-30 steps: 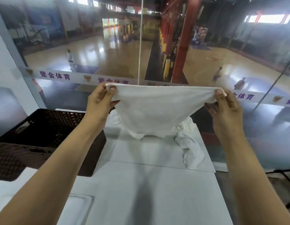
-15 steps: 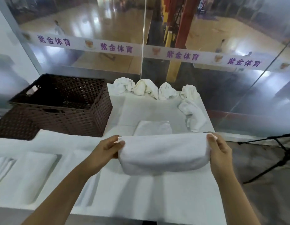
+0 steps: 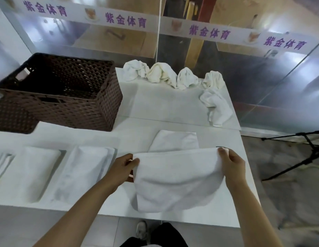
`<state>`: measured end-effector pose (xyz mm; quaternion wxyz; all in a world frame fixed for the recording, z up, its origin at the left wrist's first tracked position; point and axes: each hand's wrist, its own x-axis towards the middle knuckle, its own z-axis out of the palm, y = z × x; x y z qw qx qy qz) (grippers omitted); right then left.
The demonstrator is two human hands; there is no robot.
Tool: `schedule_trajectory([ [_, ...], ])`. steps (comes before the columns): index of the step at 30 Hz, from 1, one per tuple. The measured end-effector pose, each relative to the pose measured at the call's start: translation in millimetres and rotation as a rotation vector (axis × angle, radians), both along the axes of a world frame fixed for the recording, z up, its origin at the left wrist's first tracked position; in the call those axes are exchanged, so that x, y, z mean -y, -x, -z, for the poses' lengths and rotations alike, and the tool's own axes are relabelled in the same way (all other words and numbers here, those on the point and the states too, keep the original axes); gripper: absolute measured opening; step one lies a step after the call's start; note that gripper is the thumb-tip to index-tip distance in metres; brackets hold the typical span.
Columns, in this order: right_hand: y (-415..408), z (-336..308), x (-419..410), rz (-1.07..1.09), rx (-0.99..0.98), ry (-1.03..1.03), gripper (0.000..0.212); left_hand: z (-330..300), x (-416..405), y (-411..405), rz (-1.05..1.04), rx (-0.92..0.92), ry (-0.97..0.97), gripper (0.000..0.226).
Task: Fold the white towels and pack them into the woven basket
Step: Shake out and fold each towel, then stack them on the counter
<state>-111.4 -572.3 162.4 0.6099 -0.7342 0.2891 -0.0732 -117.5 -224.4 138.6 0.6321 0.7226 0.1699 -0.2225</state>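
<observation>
- Two hands on one white towel (image 3: 174, 177): left hand (image 3: 122, 167) pinches its left top corner, right hand (image 3: 231, 162) pinches the right.
- One second back it hung stretched at chest height; now its lower part lies on the table (image 3: 101, 202), near the front edge.
- Judgement: laying out for the first fold.
- Folded towel (image 3: 174, 140) just beyond it.
- Crumpled towels (image 3: 171, 74) wait along the far edge, one more (image 3: 217, 106) to the right.
- Woven basket (image 3: 69, 107), back left, looks empty.
</observation>
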Motion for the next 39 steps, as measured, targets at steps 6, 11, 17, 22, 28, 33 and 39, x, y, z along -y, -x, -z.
schedule_trajectory([
  [6,-59.0,29.3,8.1,-0.041,-0.068,0.014,0.02,29.5,12.7,-40.9,-0.099,0.01,-0.076,0.028],
  [11,-117.2,58.4,14.7,-0.072,-0.105,0.041,0.016,60.8,18.6,-85.7,-0.139,0.002,-0.174,0.03],
  [17,-165.1,104.0,21.1,-0.103,-0.171,0.038,0.016,86.5,26.4,-128.3,-0.161,0.007,-0.28,0.033],
  [22,-194.7,141.7,25.4,-0.118,-0.187,0.069,0.014,110.0,29.9,-153.9,-0.147,0.034,-0.379,0.028],
  [28,-215.6,182.6,23.9,-0.112,-0.204,0.182,0.019,144.8,34.6,-176.2,-0.223,0.004,-0.351,0.008],
  [33,-180.9,207.8,-1.5,-0.228,-0.107,0.71,0.041,161.4,31.4,-154.5,-0.044,-0.189,-0.649,0.036],
  [39,-125.3,243.0,-32.0,-0.599,0.023,0.913,0.049,151.0,42.4,-122.3,-0.123,-0.573,-0.344,0.068],
])
